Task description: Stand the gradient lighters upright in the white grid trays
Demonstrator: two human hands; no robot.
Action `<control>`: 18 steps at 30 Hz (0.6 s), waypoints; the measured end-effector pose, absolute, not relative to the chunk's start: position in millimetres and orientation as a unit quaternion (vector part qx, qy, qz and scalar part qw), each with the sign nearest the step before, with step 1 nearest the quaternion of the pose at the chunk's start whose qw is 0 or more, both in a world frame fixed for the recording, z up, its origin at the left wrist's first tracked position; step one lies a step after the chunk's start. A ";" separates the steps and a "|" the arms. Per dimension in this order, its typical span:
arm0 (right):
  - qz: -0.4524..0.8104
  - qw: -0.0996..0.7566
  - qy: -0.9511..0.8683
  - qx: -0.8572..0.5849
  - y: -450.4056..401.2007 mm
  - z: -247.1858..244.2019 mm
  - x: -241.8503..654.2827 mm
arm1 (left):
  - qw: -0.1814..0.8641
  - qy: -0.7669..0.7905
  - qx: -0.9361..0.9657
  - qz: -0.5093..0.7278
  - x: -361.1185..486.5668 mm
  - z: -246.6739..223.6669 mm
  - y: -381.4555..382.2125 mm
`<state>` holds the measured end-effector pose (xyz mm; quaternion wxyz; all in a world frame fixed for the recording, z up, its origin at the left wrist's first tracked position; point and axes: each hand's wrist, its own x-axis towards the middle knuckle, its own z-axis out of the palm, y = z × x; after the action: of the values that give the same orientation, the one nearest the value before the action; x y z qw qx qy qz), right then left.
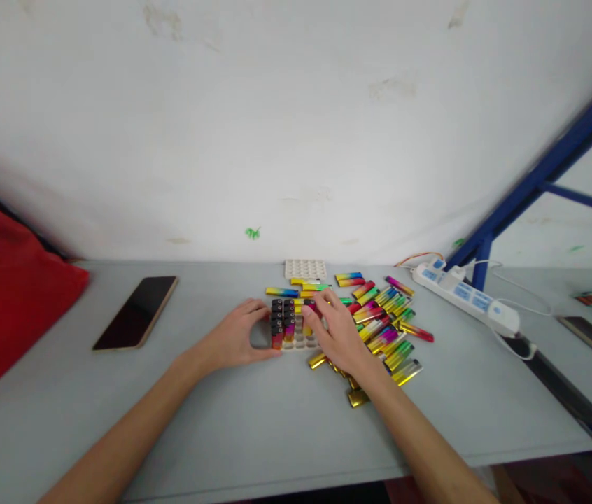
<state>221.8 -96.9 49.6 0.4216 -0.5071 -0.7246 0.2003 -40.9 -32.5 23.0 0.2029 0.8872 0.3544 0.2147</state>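
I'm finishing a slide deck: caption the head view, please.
Right hand holds a gradient-coloured lighter at a partly filled white tray, left hand spanning its left end.

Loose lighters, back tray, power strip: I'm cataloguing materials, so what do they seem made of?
Loose lighters: metallic-coated plastic or perhaps metal, glossy; bright reflections. Back tray: maybe matte plastic or moulded pulp; dull, dimpled surface. Power strip: likely smooth plastic; white, rounded casing.
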 end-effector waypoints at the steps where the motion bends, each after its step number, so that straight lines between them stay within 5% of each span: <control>1: 0.202 0.402 -0.736 -0.505 -97.7 51.7 223.7 | 0.204 0.354 0.887 0.215 -40.8 23.3 -32.7; 9: 0.308 0.324 -0.782 -0.435 -100.2 51.0 230.0 | 0.205 0.354 0.890 0.202 -41.0 24.4 -33.7; 18: 0.141 0.214 -0.852 -0.457 -96.0 44.1 227.7 | 0.207 0.348 0.888 0.217 -41.9 21.0 -31.8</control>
<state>227.7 -96.0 44.1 0.2144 -0.4570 -0.8517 0.1405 -41.9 -31.8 21.0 0.2067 0.8880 0.3485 0.2174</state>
